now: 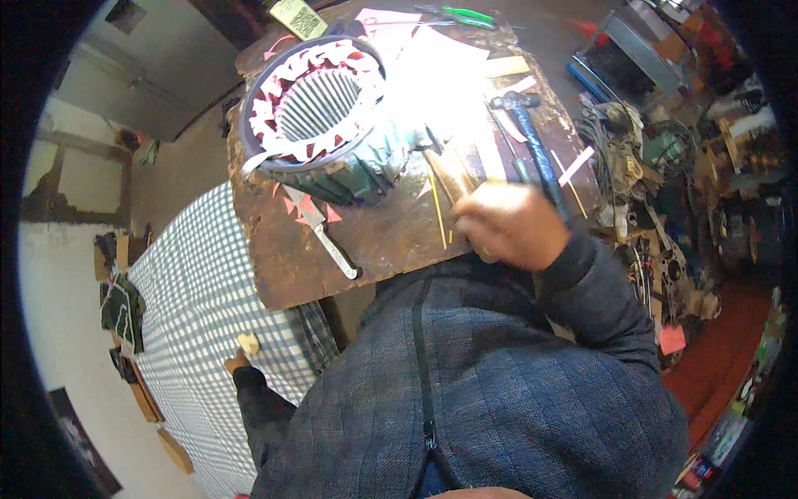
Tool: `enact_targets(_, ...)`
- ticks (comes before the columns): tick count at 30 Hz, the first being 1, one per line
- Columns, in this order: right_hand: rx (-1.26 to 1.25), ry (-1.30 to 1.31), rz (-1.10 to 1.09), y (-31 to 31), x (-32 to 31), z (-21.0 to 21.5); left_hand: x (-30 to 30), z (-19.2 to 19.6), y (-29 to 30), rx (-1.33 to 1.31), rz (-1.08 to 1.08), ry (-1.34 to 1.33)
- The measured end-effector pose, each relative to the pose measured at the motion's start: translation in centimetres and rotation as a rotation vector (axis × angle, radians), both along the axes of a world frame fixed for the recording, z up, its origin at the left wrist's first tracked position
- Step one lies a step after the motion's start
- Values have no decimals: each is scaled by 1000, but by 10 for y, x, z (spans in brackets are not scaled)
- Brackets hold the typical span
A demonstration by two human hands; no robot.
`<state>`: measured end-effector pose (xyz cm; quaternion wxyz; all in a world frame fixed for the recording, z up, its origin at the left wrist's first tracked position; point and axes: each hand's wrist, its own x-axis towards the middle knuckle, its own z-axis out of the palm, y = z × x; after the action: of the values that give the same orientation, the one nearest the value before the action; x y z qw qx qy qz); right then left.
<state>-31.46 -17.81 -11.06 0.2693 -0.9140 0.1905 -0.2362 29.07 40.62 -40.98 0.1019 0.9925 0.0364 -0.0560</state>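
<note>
A motor stator (332, 170) with a slotted metal bore stands at the far left of the worn wooden table (382, 241). Red-and-white folded pieces line its upper rim. My right hand (515, 226), slightly blurred, is closed with curled fingers over the table's near edge. A brown strip (453, 173) lies just beyond it; whatever the fingers hold is hidden. Low on the left, my left hand (237, 361) is over a checked cloth, next to a small pale yellow piece (248, 342). Its fingers are too small and covered to read.
A white-handled knife (334, 252) lies in front of the stator among red scraps. Right of centre are a hammer (544, 158), a screwdriver (517, 154) and white paper (440, 62). Green-handled pliers (470, 15) lie at the back. Cluttered metal parts (657, 241) fill the right side.
</note>
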Motion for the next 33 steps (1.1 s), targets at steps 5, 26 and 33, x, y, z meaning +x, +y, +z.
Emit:
enact_targets(5, 64, -78, -292, -109, -6, 10, -7, 35, -25, 18, 16, -138)
enact_targets(26, -502, 423, -483, -350, 177, -76, -92, 57, 24, 89, 193, -210)
enact_targets(33, -506, 532, -452, -367, 193, -97, -125, 66, 44, 190, 145, -264)
